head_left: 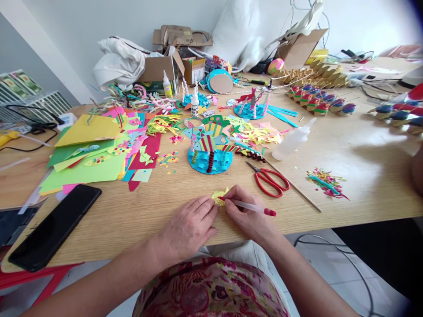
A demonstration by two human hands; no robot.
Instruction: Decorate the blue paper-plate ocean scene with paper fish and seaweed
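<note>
My right hand (246,213) is closed round a red pen (253,207), its tip on a small yellow paper cutout (218,197) near the table's front edge. My left hand (191,224) lies fairly flat, fingers stretched out, fingertips at the cutout's left side. Just beyond stands a round blue base (210,166) with striped paper fish (205,143) raised on fuzzy stems. Red-handled scissors (271,181) lie open to the right of my hands, beside a thin wooden stick (292,185).
A black phone (56,226) and stacked coloured paper (86,163) are at left. Behind are glue bottles (194,102), paper scraps (254,132) and cardboard boxes (158,70). A translucent bottle (292,143), shredded scraps (325,182) and rows of colourful birds (317,99) lie at right.
</note>
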